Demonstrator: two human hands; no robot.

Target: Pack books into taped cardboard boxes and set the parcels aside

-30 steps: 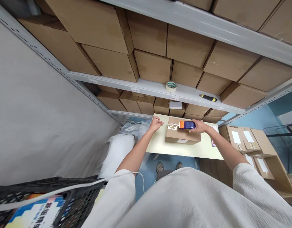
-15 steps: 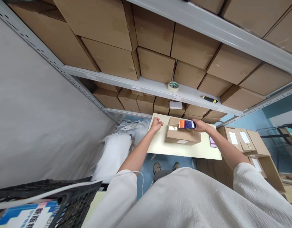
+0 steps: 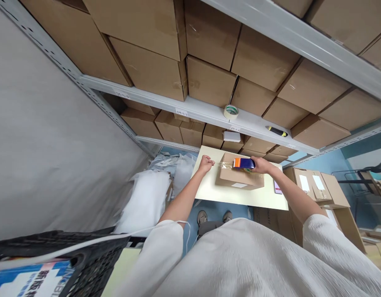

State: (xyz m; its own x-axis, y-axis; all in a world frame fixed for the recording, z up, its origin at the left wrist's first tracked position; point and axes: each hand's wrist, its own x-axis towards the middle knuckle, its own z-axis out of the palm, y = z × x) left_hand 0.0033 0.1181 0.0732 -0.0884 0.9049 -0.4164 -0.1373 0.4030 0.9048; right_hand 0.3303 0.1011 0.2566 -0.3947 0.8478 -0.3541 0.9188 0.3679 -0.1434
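A brown cardboard box point(image 3: 236, 182) rests on the pale yellow tabletop point(image 3: 209, 192), with clear tape across its top and a white label on its near side. My right hand point(image 3: 261, 165) grips a blue and orange tape dispenser point(image 3: 245, 163) over the top of this box. Left of the box, my left hand point(image 3: 206, 164) is closed with curled fingers, apart from the cardboard. Whether anything small is pinched in it cannot be made out. A phone point(image 3: 277, 187) lies on the table beneath my right forearm.
Shelves of cardboard boxes point(image 3: 210, 80) rise behind the table. A tape roll point(image 3: 230, 111) and a yellow-black cutter point(image 3: 277, 131) lie on a shelf edge. White packing sheets point(image 3: 147, 198) are piled left; labelled boxes point(image 3: 311, 183) stand right. A black crate point(image 3: 97, 264) is lower left.
The camera view has shifted slightly. My right hand still holds the tape dispenser over the box, and my left hand stays closed beside it with little movement.
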